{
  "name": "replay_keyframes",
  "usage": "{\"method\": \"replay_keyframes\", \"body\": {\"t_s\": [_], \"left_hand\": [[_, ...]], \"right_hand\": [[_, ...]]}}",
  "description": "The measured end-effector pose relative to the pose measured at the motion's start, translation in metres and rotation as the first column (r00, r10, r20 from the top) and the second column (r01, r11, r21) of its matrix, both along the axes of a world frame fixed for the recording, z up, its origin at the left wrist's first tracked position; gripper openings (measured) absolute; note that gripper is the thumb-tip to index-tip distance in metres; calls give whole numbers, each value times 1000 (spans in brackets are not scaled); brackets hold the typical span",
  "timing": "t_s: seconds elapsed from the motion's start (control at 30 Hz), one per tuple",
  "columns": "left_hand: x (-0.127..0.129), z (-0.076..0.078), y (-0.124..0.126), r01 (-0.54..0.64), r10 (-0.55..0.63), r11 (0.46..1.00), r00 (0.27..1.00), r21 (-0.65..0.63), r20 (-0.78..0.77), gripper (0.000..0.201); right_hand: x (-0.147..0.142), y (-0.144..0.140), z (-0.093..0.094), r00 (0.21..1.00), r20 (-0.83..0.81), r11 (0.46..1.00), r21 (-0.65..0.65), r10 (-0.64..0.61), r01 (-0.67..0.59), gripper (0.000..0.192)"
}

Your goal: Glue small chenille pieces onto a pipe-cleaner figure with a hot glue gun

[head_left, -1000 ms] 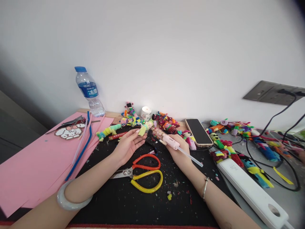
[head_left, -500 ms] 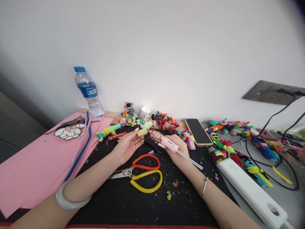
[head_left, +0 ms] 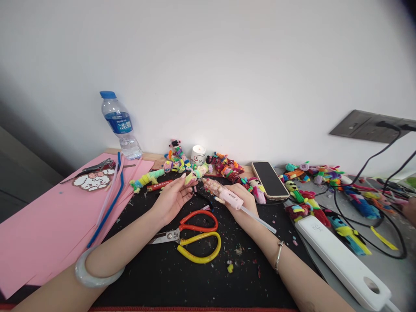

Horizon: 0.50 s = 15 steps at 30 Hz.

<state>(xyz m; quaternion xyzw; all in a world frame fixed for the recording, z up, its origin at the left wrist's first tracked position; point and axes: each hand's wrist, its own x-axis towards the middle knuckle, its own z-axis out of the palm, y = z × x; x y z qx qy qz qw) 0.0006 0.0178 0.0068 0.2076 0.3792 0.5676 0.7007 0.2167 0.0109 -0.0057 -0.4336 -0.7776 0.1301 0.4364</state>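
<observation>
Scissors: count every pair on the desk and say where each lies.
2. The orange-handled scissors and the yellow-handled scissors lie overlapping on the black mat, between the person's forearms. Others may hide under clutter.

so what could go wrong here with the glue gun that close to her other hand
The glue gun in the right hand points its tip at the small pipe-cleaner piece pinched in the left hand; hot glue might reach those fingers. The lit candle stands among fuzzy pipe-cleaner figures, which could singe.
</observation>
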Motion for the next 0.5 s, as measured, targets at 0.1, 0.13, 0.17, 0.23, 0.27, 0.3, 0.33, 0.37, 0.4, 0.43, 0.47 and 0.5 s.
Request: {"method": "replay_keyframes", "body": {"t_s": [0.1, 0.13, 0.17, 0.23, 0.27, 0.3, 0.33, 0.37, 0.4, 0.43, 0.47, 0.5], "left_hand": [[-2, -1, 0, 5, -5, 1000, 1000, 31, 8, 10], [-2, -2, 0, 10, -10, 999, 1000, 38, 16, 8], [-3, -3, 0, 14, -15, 999, 1000, 41, 25, 6], [-3, -4, 1, 16, -17, 999, 999, 36, 40, 3], [-3, -4, 2, 12, -13, 1000, 999, 28, 43, 3], [-2, -4, 2, 6, -6, 1000, 999, 17, 44, 5], [-2, -3, 2, 1, -1, 1000, 999, 5, 44, 8], [-1, -2, 2, -2, 3, 1000, 999, -12, 41, 11], [-1, -1, 2, -4, 6, 1000, 999, -29, 35, 13], [-1, 0, 2, -5, 6, 999, 1000, -45, 29, 14], [0, 1, 2, -4, 5, 998, 1000, -57, 23, 16], [0, 3, 1, 0, 2, 998, 1000, -65, 21, 17]], "right_hand": [[0, 0, 1, 1000, 7, 1000, 15, -2, 1, 16], [0, 0, 1, 1000, 9, 1000, 20, -5, 5, 15], [0, 0, 2, 1000, 10, 1000, 23, -6, 6, 15], [-1, -1, 2, 1000, 11, 1000, 22, -6, 6, 15], [-1, -1, 2, 1000, 11, 1000, 20, -12, 12, 15], [-1, -1, 2, 1000, 11, 1000, 18, -19, 19, 15], [-1, -1, 2, 1000, 12, 1000, 16, -24, 24, 15], [-2, -1, 2, 1000, 14, 999, 16, -28, 28, 15], [-1, -1, 1, 1000, 15, 999, 17, -28, 28, 15], [-1, -1, 1, 1000, 16, 1000, 18, -23, 23, 15], [-1, 0, 0, 1000, 16, 1000, 18, -17, 17, 16], [0, 0, -1, 1000, 15, 1000, 17, -11, 11, 16]]}}
